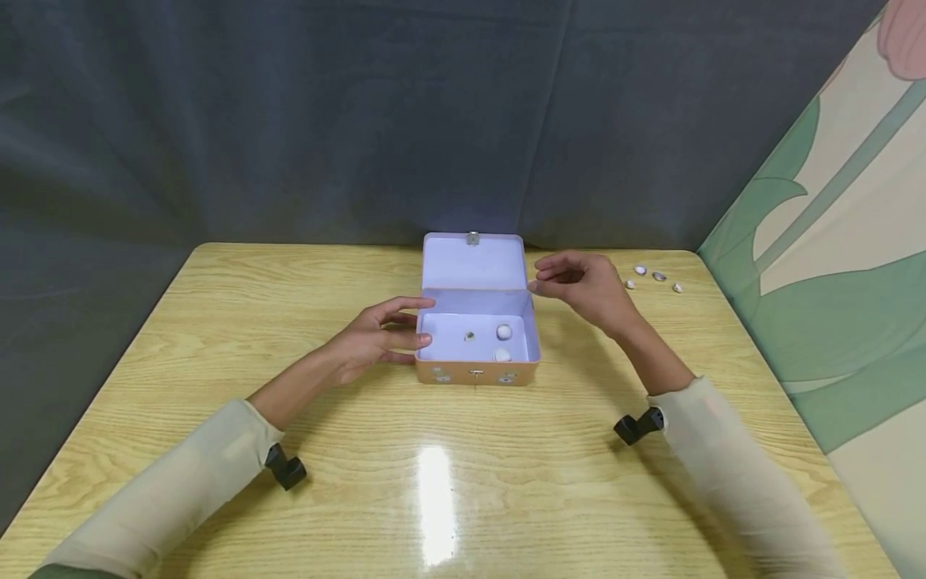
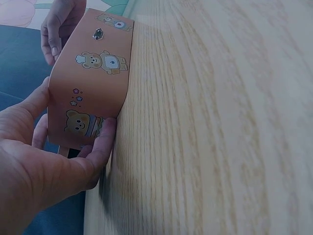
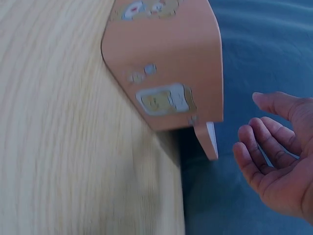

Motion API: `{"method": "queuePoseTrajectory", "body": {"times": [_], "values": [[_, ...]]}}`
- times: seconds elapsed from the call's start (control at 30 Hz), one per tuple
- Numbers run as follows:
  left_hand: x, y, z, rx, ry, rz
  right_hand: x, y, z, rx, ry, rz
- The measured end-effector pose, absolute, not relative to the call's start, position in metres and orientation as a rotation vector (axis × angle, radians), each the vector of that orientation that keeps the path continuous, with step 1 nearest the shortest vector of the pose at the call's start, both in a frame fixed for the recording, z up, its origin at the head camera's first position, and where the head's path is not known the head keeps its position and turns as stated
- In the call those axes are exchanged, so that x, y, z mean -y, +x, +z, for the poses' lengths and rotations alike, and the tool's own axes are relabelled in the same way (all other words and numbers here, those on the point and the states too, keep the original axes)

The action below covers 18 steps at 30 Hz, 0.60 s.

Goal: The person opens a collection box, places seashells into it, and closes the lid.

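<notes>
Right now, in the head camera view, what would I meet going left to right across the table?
Left hand → open tin box → right hand → small shells near the table's far right corner.

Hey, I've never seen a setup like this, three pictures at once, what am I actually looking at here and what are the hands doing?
There is no machine here: a person works with two bare hands and wears three cameras. The big picture comes from a camera on the head, looking down at a wooden table. The other two come from cameras strapped to each wrist, so they show the same scene from very close.

On the table stands a small orange tin box with cartoon bears on its side and its lid open. Three small round things lie inside. A few more small pieces lie on the table to the far right.

The left hand grips the left end of the box, thumb and fingers on its sides. The right hand hovers beside the lid, loosely curled, and appears to hold nothing.
</notes>
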State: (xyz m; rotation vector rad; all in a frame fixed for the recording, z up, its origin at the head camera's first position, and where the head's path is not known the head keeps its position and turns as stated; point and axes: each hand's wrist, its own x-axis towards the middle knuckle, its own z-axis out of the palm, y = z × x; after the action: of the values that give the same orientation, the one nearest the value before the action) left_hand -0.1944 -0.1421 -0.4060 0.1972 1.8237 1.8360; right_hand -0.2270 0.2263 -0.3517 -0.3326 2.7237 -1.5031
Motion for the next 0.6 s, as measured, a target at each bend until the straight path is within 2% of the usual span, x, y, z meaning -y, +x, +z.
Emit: {"method": "queuePoseTrajectory", "body": {"times": [0.6], "values": [[0.143, -0.195, -0.406, -1.813, 0.209, 1.839, -0.290, -0.234, -0.350, -2.805, -0.231, -1.549]]}}
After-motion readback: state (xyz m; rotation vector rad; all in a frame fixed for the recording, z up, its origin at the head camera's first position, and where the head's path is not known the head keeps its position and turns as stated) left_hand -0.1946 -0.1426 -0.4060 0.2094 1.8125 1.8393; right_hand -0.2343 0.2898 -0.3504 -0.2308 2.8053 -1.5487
